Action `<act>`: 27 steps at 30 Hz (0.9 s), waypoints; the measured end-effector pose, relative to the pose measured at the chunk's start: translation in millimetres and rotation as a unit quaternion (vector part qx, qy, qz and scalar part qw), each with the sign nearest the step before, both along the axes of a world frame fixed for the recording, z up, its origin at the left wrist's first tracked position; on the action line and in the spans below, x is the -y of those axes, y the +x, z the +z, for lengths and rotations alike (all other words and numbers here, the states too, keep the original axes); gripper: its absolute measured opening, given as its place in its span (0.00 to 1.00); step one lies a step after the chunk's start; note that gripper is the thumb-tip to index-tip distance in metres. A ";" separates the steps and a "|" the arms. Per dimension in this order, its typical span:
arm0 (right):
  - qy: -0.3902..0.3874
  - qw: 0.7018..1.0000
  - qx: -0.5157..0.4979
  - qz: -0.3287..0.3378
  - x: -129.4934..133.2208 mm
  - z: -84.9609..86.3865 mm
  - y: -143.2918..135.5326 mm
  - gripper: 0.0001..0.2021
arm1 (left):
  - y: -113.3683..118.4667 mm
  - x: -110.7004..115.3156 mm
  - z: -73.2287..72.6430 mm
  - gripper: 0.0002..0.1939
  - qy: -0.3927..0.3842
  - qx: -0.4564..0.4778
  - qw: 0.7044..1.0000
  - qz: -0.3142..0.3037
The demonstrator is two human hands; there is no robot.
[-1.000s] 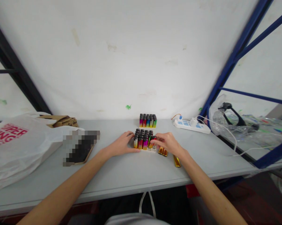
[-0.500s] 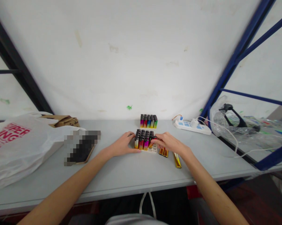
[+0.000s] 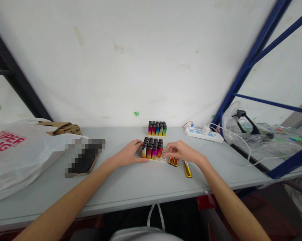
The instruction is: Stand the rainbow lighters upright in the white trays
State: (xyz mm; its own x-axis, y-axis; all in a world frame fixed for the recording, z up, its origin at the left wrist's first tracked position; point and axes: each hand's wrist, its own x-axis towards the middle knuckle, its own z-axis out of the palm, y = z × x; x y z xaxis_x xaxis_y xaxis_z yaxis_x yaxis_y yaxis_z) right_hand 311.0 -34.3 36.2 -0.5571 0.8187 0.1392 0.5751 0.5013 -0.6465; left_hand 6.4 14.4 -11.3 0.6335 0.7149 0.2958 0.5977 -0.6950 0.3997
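Several lighters (image 3: 152, 147) with black tops and shiny coloured bodies stand upright in rows in a white tray (image 3: 162, 159). Around the tray's left end curves my left hand (image 3: 130, 154), thumb at the front edge and fingers by the back corner. My right hand (image 3: 181, 150) hovers at the tray's right end, where bare slots show. Its fingers are bent, with a small gap to the thumb and nothing visible between them. Two gold-and-red lighters (image 3: 173, 161) lie under and beside that hand. Farther right lies another gold lighter (image 3: 187, 169).
A second block of upright lighters (image 3: 157, 128) stands near the wall. At the right back is a white power strip (image 3: 203, 134) with cables. A phone (image 3: 87, 157), partly blurred, and a white plastic bag (image 3: 27, 157) lie left. Blue rack posts (image 3: 241, 80) rise at the right.
The lighter that was tilted in my right hand now stands upright in the tray's front row. My right hand has let go and moved slightly right of it. My left hand stays at the tray.
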 end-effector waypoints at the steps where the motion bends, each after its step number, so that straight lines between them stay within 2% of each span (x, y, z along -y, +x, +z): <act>1: 0.008 1.000 -0.003 -0.017 2.4 0.7 6.2 0.20 | 0.1 0.2 0.3 0.41 -0.001 -0.001 1.000 0.002; 6: 0.125 0.981 0.074 -0.128 21.8 -7.2 32.8 0.22 | -0.1 1.4 2.2 0.41 -0.007 -0.009 1.000 0.006; 10: 0.135 0.970 0.128 -0.154 41.0 -26.3 31.6 0.34 | -0.6 0.5 0.9 0.42 -0.002 -0.024 1.000 0.005; 14: 0.140 0.969 0.127 -0.160 47.1 -32.3 24.0 0.32 | -0.8 -0.1 -0.3 0.42 0.001 -0.020 1.000 0.009; 16: 0.136 0.977 0.079 -0.146 45.0 -30.6 23.6 0.29 | -0.7 -0.1 0.0 0.42 0.000 -0.018 1.000 0.009; 19: 0.107 0.983 -0.045 -0.140 37.7 -29.3 23.8 0.23 | -0.4 0.2 1.0 0.42 -0.003 -0.019 1.000 0.010; 23: 0.025 0.961 -0.247 -0.123 23.3 -28.4 16.9 0.16 | -0.2 1.2 2.8 0.42 -0.006 -0.018 1.000 0.006; 25: -0.025 0.943 -0.310 -0.116 15.8 -24.9 11.2 0.19 | -0.1 2.0 3.7 0.42 -0.007 -0.018 1.000 0.007; 27: -0.056 0.927 -0.347 -0.129 8.7 -19.8 5.4 0.27 | -0.1 2.6 4.2 0.41 -0.009 -0.023 1.000 0.008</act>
